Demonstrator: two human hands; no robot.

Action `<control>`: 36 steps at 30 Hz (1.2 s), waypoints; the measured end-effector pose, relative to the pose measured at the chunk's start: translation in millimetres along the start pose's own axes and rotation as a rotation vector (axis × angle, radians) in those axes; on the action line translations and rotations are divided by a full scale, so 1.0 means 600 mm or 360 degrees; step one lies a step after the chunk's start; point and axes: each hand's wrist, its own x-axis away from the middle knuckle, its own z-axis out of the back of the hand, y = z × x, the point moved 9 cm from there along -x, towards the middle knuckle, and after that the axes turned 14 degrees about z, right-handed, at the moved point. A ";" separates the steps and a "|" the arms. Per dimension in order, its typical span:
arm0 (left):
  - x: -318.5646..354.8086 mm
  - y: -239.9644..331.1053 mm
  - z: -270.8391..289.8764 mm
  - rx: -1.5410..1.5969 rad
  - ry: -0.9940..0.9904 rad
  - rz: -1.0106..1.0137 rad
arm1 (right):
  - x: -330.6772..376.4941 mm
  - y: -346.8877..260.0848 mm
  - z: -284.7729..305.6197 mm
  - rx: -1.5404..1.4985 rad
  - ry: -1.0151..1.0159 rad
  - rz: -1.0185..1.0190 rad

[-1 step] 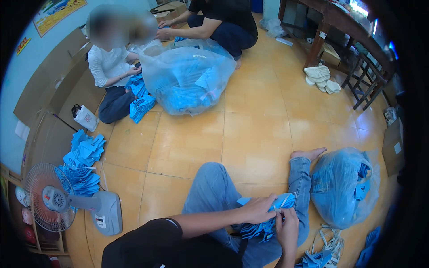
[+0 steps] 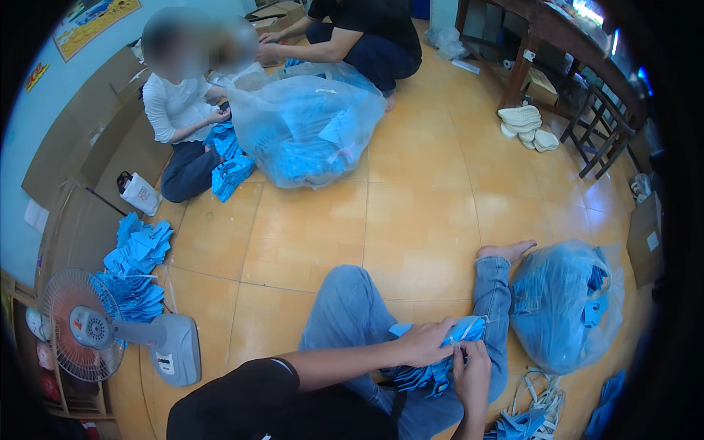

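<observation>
A bundle of thin blue pieces, perhaps cloth or paper [image 2: 429, 378], lies across my lap between my jeans-clad legs. My left hand [image 2: 424, 343] is closed over the top of the bundle, gripping its edge. Close beside it, my right hand [image 2: 471, 367] has its fingers pinched together at the bundle's edge, near a small pale bit, maybe a cord end. The two hands' fingertips nearly meet, and what lies between the right fingers is too small to make out. A thin white strand shows at the bundle's far right corner.
Right of my leg stands a clear plastic bag [image 2: 565, 308] of blue pieces, with white cords [image 2: 546, 396] nearby. On the left are a fan [image 2: 176, 348] and a blue pile [image 2: 136, 271]. Two people sit and crouch by a big plastic bag [image 2: 308, 132]. A wooden table [image 2: 524, 70] stands far right.
</observation>
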 end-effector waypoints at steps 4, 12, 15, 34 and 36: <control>-0.009 -0.006 -0.002 -0.0004 -0.0070 0.0060 | -0.007 -0.001 0.003 0.0034 0.0054 0.0071; -0.022 -0.014 0.011 0.0039 -0.0256 0.0179 | -0.006 0.030 -0.002 -0.0053 0.0144 0.0105; -0.021 0.009 0.025 0.0073 -0.0196 0.0082 | -0.006 0.029 0.005 -0.0195 0.0202 0.0170; -0.038 -0.013 0.047 -0.0161 -0.0208 0.0295 | -0.023 0.034 -0.014 -0.0215 0.0226 0.0143; -0.044 -0.034 0.049 0.0024 -0.0200 0.0322 | -0.030 0.045 -0.033 -0.0276 0.0149 0.0096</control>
